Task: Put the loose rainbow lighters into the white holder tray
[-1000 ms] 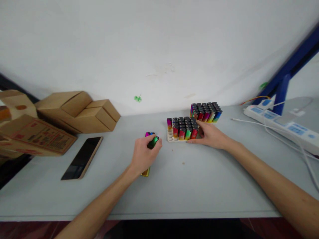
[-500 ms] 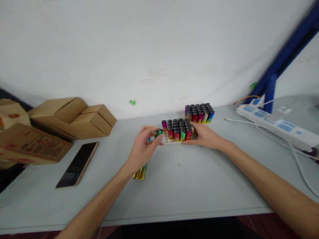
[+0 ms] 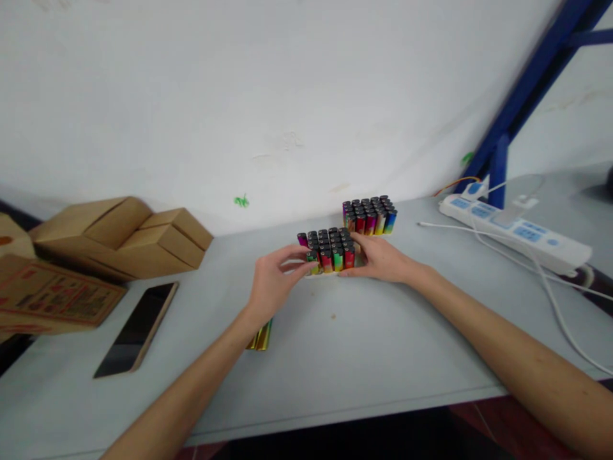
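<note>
A white tray of upright rainbow-coloured lighters (image 3: 330,248) stands mid-table. My left hand (image 3: 272,281) pinches a green lighter (image 3: 311,259) upright at the tray's front left corner, fingers closed on it. Against the tray's right side rests my right hand (image 3: 378,257), fingers curled around the edge and holding it. A second full block of lighters (image 3: 368,214) stands just behind, to the right. Loose gold lighters (image 3: 261,335) lie on the table partly under my left wrist.
A dark phone (image 3: 136,327) lies to the left, with cardboard boxes (image 3: 129,233) and a printed box (image 3: 48,295) beyond it. A white power strip (image 3: 517,231) with cables sits at the right, by a blue frame post (image 3: 498,169). The grey table (image 3: 364,345) meets a white wall.
My left hand carried the green lighter from the table up to the tray and now sets it upright at the front left corner. The right hand stayed on the tray. The view shifted slightly.
</note>
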A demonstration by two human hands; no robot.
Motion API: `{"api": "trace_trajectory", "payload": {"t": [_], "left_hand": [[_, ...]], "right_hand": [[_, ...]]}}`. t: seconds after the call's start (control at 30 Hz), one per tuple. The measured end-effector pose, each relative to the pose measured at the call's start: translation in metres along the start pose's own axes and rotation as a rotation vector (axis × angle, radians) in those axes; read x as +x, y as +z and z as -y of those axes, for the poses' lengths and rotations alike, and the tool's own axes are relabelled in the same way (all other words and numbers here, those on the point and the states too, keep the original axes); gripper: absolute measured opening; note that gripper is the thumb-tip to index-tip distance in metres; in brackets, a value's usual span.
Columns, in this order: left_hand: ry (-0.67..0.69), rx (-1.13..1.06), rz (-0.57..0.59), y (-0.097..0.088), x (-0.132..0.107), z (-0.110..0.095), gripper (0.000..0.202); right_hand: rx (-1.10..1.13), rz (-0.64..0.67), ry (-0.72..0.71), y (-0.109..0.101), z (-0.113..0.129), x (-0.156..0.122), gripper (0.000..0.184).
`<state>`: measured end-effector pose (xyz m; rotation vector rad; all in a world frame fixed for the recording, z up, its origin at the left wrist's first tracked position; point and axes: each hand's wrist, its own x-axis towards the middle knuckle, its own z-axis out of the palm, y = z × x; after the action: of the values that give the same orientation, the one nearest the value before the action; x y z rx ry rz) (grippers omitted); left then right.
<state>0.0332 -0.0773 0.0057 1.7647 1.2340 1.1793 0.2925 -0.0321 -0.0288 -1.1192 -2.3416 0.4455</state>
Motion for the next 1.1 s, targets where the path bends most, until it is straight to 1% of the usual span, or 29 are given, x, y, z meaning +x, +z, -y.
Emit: {"api": "trace_trajectory", "payload": {"t": [0.2,0.37,0.47,0.57,0.73,0.8,0.87,0.93,1.0,1.03,1.1], "left_hand": [[0.036,0.011,0.002,0.001,-0.002,0.002,0.031],[0.023,0.046,-0.014,0.003,-0.001,0.0,0.032],[0.014,0.069,0.007,0.003,0.001,0.0,0.032],[-0.01,0.088,0.027,0.002,0.002,0.001,0.032],[-0.03,0.102,-0.003,0.004,0.0,0.003,0.032],[-0.021,0.143,0.007,0.004,0.0,0.003,0.03],[0.002,0.257,0.022,0.003,0.001,0.0,0.027],[0.04,0.368,0.055,-0.002,0.003,-0.004,0.028],[0.072,0.408,0.086,-0.012,0.003,-0.009,0.033],[0.077,0.416,0.079,-0.02,0.002,-0.011,0.036],[0.057,0.463,0.03,-0.037,-0.002,-0.015,0.038]], "right_hand": [[0.003,0.013,0.011,-0.001,0.001,0.0,0.079],[0.014,0.011,0.01,-0.001,0.001,0.0,0.082],[0.007,0.005,0.004,0.0,-0.001,-0.001,0.084],[-0.001,0.004,-0.001,0.0,-0.001,0.0,0.083],[-0.006,0.009,0.013,-0.001,0.002,0.0,0.082],[0.005,0.008,0.012,-0.001,0.002,0.0,0.08],[0.009,0.004,0.012,-0.001,0.002,0.0,0.078],[-0.002,0.006,0.017,-0.001,0.002,0.0,0.078],[-0.016,0.012,0.025,0.0,0.002,0.0,0.078],[-0.02,0.017,0.028,-0.001,0.002,0.0,0.078],[-0.022,0.026,0.037,-0.001,0.003,0.0,0.078]]}}
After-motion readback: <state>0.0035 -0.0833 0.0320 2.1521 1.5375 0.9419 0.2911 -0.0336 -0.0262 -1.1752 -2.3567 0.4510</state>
